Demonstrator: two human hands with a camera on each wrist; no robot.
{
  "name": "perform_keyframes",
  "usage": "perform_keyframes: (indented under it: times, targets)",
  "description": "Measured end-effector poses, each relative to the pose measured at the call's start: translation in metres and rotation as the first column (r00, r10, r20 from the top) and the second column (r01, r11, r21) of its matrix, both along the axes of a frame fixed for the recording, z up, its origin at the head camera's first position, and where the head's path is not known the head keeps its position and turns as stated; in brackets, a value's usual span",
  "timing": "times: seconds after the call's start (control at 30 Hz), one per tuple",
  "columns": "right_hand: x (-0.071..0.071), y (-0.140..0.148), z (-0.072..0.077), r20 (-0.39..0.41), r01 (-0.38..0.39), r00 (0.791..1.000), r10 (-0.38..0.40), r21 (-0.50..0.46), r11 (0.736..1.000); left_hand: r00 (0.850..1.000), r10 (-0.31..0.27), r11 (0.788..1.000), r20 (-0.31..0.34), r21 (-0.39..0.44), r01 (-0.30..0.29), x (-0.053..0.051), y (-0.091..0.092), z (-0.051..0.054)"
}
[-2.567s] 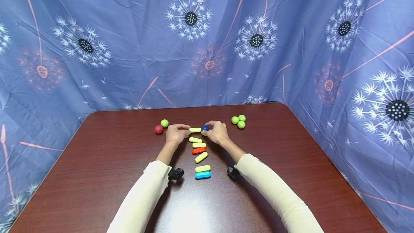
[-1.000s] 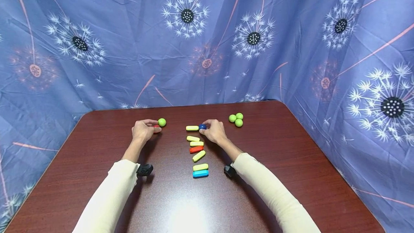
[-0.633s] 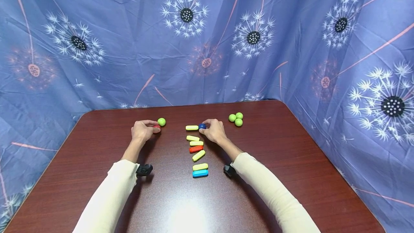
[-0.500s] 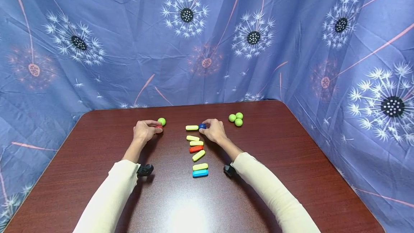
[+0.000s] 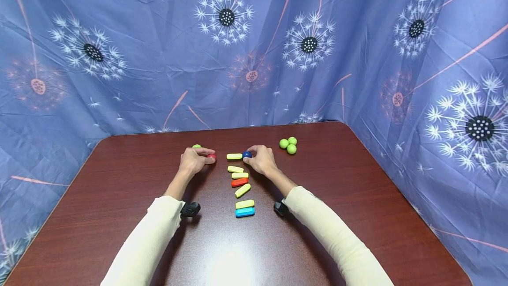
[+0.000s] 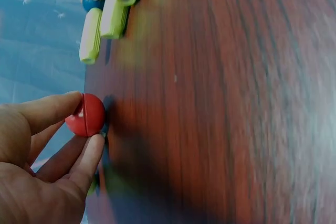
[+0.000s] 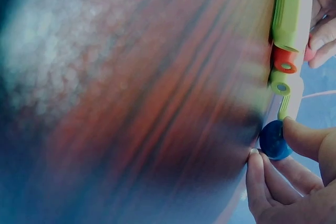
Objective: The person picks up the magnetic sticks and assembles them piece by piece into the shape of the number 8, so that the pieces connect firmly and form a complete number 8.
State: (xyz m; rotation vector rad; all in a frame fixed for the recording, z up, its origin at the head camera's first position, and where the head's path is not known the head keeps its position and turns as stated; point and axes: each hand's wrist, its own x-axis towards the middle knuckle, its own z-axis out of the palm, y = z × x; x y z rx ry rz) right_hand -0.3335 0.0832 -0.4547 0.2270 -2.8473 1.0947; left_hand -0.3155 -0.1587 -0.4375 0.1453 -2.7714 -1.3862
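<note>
Blue dandelion-print curtain (image 5: 158, 43) fills the backdrop, red-brown table (image 5: 337, 224) spread below it, and both hands are busy near mid-frame! Left of centre, the left hand (image 5: 192, 160) pinches a red ball (image 6: 90, 116) between thumb and fingers; from the left wrist, its seam runs nearly upright. Close to dead centre, the right hand (image 5: 263, 160) has a blue ball (image 5: 247, 155) gripped by thumb and fingers. Between the balls lies the top yellow bar (image 5: 234, 156), long axis left to right, left end aimed at the red ball with a gap, right end touching or just beside the blue one, hard to say. Down the column now: second yellow bar (image 5: 235, 169) dipping rightward, third yellow bar (image 5: 240, 175) near level, red bar (image 5: 240, 182), slanted yellow bar (image 5: 242, 190) climbing rightward, lowest yellow bar (image 5: 244, 204) and blue bar (image 5: 244, 212), both near level. Three green balls (image 5: 291, 149) cluster right of centre; another green ball (image 5: 196, 146) peeks out behind the left hand.
</note>
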Motion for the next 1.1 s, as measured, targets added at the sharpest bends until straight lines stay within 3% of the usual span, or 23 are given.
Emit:
perform_keyframes:
  times: [0.4, 0.67, 0.8, 0.93, 1.1]
  targets:
    - [0.0, -0.002, 0.001, -0.005, 0.004, 1.0, -0.004, 0.01, 1.0, 1.0, 0.009, 0.999, 0.024, 0.049, -0.01, -0.004, 0.027, -0.002]
    - [-0.001, -0.001, 0.0, -0.009, 0.0, 1.0, 0.0, 0.0, 1.0, 0.999, 0.014, 0.997, 0.04, 0.076, -0.017, -0.005, 0.03, -0.002]
    - [0.0, -0.001, 0.0, -0.006, 0.001, 1.0, -0.001, -0.002, 1.0, 0.996, 0.003, 0.993, 0.089, 0.121, -0.014, -0.006, 0.029, -0.004]
    - [0.0, -0.001, 0.0, -0.006, 0.006, 1.0, -0.006, 0.005, 1.0, 0.989, -0.017, 0.975, 0.144, 0.22, -0.015, -0.006, 0.027, -0.006]
    - [0.0, 0.0, 0.0, -0.005, 0.004, 1.0, -0.004, 0.003, 1.0, 0.986, -0.04, 0.92, 0.163, 0.39, -0.028, -0.007, 0.024, -0.011]
